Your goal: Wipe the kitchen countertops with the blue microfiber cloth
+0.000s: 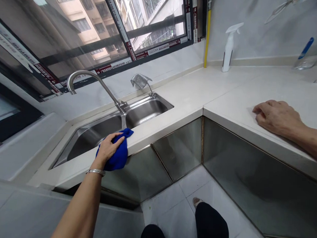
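Observation:
My left hand (110, 147) presses a blue cloth (119, 155) onto the front edge of the white countertop (185, 99), beside the sink. The cloth bunches under my fingers and hangs partly over the edge. On the right, my right hand (278, 116) rests knuckles up on the counter, fingers curled in, with nothing visible in it. Just behind the cloth lies the steel double-basin sink (148, 113). Its curved faucet (97, 78) arches over the left basin.
A white spray bottle (228, 50) stands against the back wall, near a yellow pipe (207, 37). Further right is a clear container with a blue strip (305, 51). Plastic wrap (141, 81) covers a small fixture behind the sink. Glossy cabinet doors (178, 147) run below the counter.

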### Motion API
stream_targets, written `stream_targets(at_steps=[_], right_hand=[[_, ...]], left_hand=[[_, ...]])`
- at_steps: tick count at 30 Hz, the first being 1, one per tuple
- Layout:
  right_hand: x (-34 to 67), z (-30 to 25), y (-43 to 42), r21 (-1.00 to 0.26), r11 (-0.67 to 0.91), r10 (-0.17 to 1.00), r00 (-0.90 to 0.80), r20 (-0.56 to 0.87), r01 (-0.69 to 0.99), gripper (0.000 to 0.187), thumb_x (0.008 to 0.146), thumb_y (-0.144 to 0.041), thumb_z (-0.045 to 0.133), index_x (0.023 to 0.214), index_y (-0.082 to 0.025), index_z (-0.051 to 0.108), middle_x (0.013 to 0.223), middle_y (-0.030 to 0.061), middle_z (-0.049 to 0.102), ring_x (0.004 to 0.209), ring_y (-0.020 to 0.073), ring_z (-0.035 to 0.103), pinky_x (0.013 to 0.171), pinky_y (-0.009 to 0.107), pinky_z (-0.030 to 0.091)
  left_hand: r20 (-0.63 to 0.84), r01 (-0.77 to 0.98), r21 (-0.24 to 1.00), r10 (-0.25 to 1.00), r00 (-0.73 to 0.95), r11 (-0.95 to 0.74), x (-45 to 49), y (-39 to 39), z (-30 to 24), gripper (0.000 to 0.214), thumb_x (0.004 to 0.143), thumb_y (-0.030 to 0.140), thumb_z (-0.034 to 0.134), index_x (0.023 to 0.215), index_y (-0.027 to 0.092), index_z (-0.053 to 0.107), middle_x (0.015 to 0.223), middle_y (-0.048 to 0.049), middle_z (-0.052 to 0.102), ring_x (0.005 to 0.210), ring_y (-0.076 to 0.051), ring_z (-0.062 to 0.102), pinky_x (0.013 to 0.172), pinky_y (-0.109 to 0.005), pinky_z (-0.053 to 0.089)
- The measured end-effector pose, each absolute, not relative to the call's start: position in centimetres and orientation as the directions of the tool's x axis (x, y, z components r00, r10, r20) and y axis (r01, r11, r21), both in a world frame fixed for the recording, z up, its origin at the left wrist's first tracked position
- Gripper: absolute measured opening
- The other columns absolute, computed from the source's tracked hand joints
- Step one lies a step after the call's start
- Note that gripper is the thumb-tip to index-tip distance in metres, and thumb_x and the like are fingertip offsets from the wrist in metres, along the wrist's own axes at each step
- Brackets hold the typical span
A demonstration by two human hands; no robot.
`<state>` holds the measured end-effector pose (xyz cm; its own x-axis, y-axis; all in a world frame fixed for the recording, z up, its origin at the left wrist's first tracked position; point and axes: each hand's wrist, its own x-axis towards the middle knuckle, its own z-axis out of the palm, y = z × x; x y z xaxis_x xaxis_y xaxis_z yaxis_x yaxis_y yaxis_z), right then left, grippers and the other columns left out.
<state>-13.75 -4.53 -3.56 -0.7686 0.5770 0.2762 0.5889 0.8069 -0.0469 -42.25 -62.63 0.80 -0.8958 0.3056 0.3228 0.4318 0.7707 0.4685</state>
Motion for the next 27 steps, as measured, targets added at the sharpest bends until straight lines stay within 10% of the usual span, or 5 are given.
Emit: stream_targets(at_steps=[27], right_hand=[[-13.7,-4.2,-3.8,-0.016,0.800,0.575,-0.759,0.304,0.600,0.042,0.094,-0.031,0.038,0.119,-0.021,0.069,0.129,0.0165,0.063,0.110,0.0349,0.055,0.083,0.044,0.048]], left_hand=[[0.293,0.251,0.351,0.148,-0.944,0.902,-44.3,-63.9,0.8,0.053,0.087,0.055,0.051,0.127,0.024,0.068,0.112,-0.0107,0.071,0.102,-0.032,0.064,0.099,-0.045,0.048]])
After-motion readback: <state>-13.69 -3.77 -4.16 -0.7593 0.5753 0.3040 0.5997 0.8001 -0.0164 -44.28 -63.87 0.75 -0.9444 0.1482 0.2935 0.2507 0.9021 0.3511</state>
